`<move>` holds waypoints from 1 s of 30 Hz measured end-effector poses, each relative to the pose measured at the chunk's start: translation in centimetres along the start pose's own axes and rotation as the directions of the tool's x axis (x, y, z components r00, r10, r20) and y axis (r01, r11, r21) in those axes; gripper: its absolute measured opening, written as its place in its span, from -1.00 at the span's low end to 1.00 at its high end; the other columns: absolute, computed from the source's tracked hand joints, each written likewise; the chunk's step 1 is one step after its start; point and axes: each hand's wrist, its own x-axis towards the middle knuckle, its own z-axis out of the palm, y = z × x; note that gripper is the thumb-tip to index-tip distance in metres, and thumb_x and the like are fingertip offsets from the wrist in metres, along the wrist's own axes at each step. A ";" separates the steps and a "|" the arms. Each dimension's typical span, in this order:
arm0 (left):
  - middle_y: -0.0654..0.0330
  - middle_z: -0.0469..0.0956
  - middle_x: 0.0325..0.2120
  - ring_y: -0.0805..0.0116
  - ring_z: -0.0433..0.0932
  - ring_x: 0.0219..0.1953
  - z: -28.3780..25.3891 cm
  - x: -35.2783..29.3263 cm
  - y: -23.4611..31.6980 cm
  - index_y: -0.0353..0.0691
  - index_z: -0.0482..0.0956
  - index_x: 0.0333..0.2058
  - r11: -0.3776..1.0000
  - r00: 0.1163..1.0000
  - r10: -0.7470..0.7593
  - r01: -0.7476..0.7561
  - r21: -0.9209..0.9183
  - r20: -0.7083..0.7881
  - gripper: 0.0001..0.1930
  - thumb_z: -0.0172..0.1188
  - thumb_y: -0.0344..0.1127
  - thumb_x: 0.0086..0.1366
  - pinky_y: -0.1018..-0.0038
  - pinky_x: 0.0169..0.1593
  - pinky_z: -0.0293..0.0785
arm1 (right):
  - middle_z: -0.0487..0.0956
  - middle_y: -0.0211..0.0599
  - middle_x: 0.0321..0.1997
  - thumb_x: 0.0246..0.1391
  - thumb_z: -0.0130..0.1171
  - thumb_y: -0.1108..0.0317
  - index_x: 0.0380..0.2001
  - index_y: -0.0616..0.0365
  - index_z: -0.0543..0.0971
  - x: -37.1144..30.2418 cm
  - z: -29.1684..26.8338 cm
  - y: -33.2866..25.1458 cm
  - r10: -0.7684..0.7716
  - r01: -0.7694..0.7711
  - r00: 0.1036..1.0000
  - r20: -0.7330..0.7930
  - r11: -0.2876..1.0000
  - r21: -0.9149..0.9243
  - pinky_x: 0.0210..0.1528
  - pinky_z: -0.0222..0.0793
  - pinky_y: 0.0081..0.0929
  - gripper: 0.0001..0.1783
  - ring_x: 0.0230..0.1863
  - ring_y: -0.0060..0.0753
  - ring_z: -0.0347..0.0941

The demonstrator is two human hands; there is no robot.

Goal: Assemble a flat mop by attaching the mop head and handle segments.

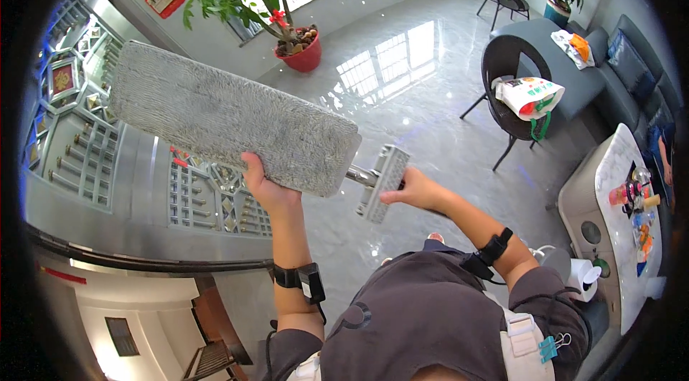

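Note:
A flat mop's long grey microfibre pad (237, 119) is raised in front of me, fluffy face toward me. My left hand (269, 187) is closed on its lower edge, thumb on the pad and the other fingers hidden behind it. A short stretch of metal pole (359, 176) shows past the pad's right end and leads to a grey plastic block (386, 184) with a ridged, dotted face. My right hand (420, 191) is closed around the block's right side, thumb in front. The block and the pad stand a little apart.
Left of me stands a silver metal door (133, 187) with ornate panels. Ahead, a red-potted plant (298, 51) sits by the window. A dark round chair (502, 58) bears a white bag (531, 97). To the right are a blue-grey sofa (617, 83) and a marble-topped table (606, 187).

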 end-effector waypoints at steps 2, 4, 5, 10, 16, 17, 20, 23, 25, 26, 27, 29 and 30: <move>0.04 0.27 -0.07 0.11 0.30 -0.05 -0.3 -0.1 1.0 -0.34 0.13 0.01 1.000 1.000 -0.021 0.020 -0.019 -0.009 -0.45 -0.06 -0.05 0.18 0.18 0.00 0.24 | 0.50 -0.19 -0.25 -0.28 0.30 0.12 -0.20 0.26 0.43 -0.7 0.0 0.0 0.021 -0.021 1.000 0.020 1.000 0.003 -0.08 0.25 -0.51 -0.42 -0.18 -0.42 0.39; 0.05 0.27 -0.06 0.11 0.30 -0.05 -0.1 -0.8 0.7 -0.34 0.13 0.01 0.999 1.000 -0.002 0.003 -0.044 0.013 -0.45 -0.05 -0.05 0.18 0.18 0.01 0.24 | 0.51 -0.19 -0.28 -0.26 0.29 0.13 -0.24 0.26 0.45 -1.1 0.5 -0.3 -0.007 0.002 0.999 -0.053 0.996 -0.088 -0.12 0.28 -0.49 -0.47 -0.21 -0.42 0.41; 0.05 0.27 -0.06 0.11 0.30 -0.05 0.1 -1.2 0.3 -0.34 0.13 0.01 0.998 0.999 0.001 0.002 -0.070 0.033 -0.44 -0.05 -0.05 0.17 0.19 0.01 0.24 | 0.52 -0.21 -0.34 -0.25 0.28 0.12 -0.27 0.26 0.47 -0.2 0.7 0.3 0.032 -0.035 0.999 -0.033 0.992 -0.120 -0.19 0.30 -0.47 -0.50 -0.27 -0.43 0.42; 0.07 0.27 -0.05 0.12 0.26 -0.02 -1.6 -2.2 -1.0 -0.31 0.17 0.01 0.998 0.998 0.055 -0.055 0.011 -0.016 -0.47 -0.10 -0.03 0.19 0.23 0.05 0.18 | 0.53 -0.21 -0.41 -0.29 0.29 0.08 -0.28 0.22 0.50 0.6 2.0 0.0 0.043 -0.043 0.999 -0.014 0.998 -0.039 -0.26 0.31 -0.48 -0.48 -0.34 -0.44 0.43; 0.06 0.28 -0.07 0.12 0.28 -0.04 -1.1 -2.7 -0.3 -0.31 0.19 0.00 0.997 0.996 0.013 -0.007 0.076 -0.083 -0.52 -0.07 -0.13 0.17 0.22 0.03 0.21 | 0.54 -0.24 -0.40 -0.34 0.32 0.05 -0.29 0.19 0.48 0.4 3.4 -0.7 -0.161 0.144 0.970 -0.181 0.984 -0.103 -0.23 0.32 -0.44 -0.46 -0.33 -0.33 0.46; 0.05 0.29 -0.07 0.12 0.30 -0.05 -0.9 -2.8 -0.1 -0.32 0.19 -0.01 0.999 0.993 0.028 -0.022 0.049 -0.117 -0.51 -0.03 -0.14 0.16 0.21 0.01 0.23 | 0.54 -0.24 -0.40 -0.34 0.32 0.05 -0.29 0.19 0.48 0.2 3.7 -1.0 -0.150 0.134 0.971 -0.185 0.986 -0.099 -0.23 0.32 -0.44 -0.46 -0.33 -0.33 0.46; 0.07 0.28 -0.06 0.10 0.27 -0.03 -0.6 -3.3 1.3 -0.29 0.20 0.00 0.998 0.998 0.056 -0.057 -0.038 -0.030 -0.47 -0.02 -0.07 0.14 0.19 0.03 0.19 | 0.49 -0.14 -0.27 -0.33 0.32 0.10 -0.25 0.18 0.44 -0.4 4.3 -2.0 -0.189 0.155 0.969 -0.162 0.967 -0.200 -0.13 0.28 -0.42 -0.44 -0.21 -0.24 0.41; 0.09 0.26 -0.04 0.09 0.24 -0.01 0.0 -3.4 2.6 -0.28 0.19 0.01 0.992 0.991 0.109 -0.113 -0.059 -0.077 -0.43 -0.01 -0.02 0.12 0.18 0.05 0.16 | 0.37 -0.09 -0.08 -0.32 0.30 0.20 -0.12 0.15 0.38 -0.4 4.1 -2.2 -0.529 0.450 0.841 -0.115 0.800 -0.396 -0.02 0.19 -0.37 -0.39 -0.05 -0.15 0.28; 0.09 0.25 -0.03 0.09 0.23 0.00 0.9 -3.7 3.4 -0.27 0.18 0.01 0.988 0.983 0.147 -0.151 -0.033 -0.112 -0.41 0.00 0.00 0.11 0.17 0.05 0.15 | 0.25 -0.10 0.03 -0.37 0.31 0.39 0.08 0.11 0.18 0.0 4.1 -1.5 -0.560 0.459 0.826 -0.060 0.731 -0.506 0.01 0.16 -0.36 -0.16 -0.01 -0.19 0.22; 0.09 0.25 -0.03 0.09 0.23 0.00 1.1 -3.7 3.8 -0.26 0.17 0.02 0.981 0.971 0.192 -0.195 -0.004 -0.146 -0.39 0.01 0.02 0.10 0.17 0.06 0.14 | 0.25 -0.10 0.03 -0.37 0.31 0.39 0.08 0.11 0.18 -0.2 4.0 -1.6 -0.558 0.459 0.828 -0.057 0.733 -0.502 0.01 0.16 -0.36 -0.16 -0.01 -0.19 0.22; 0.09 0.25 -0.03 0.09 0.23 0.00 1.0 -3.7 4.2 -0.26 0.17 0.02 0.981 0.970 0.194 -0.196 -0.001 -0.149 -0.39 0.01 0.02 0.10 0.17 0.06 0.14 | 0.27 -0.09 0.01 -0.34 0.29 0.40 0.10 0.07 0.16 -0.6 3.6 -1.8 -0.639 0.519 0.766 0.067 0.554 -0.651 0.01 0.16 -0.35 -0.16 -0.02 -0.14 0.22; 0.09 0.24 -0.02 0.08 0.23 0.00 0.9 -3.5 4.9 -0.26 0.15 0.03 0.978 0.963 0.205 -0.209 -0.008 -0.175 -0.37 0.01 0.03 0.09 0.15 0.06 0.13 | 0.28 -0.07 -0.01 -0.32 0.28 0.40 0.12 0.02 0.13 -1.0 3.0 -1.9 -0.685 0.556 0.700 0.203 0.345 -0.756 0.01 0.16 -0.34 -0.15 -0.03 -0.08 0.21; 0.09 0.24 -0.02 0.08 0.23 0.00 0.6 -3.5 5.0 -0.26 0.15 0.03 0.978 0.963 0.204 -0.208 -0.005 -0.175 -0.37 0.01 0.03 0.09 0.15 0.06 0.13 | 0.28 -0.10 -0.01 -0.32 0.28 0.40 0.13 -0.01 0.11 -1.0 2.6 -1.7 -0.614 0.560 0.781 0.112 0.609 -0.562 0.00 0.17 -0.35 -0.13 -0.04 -0.11 0.21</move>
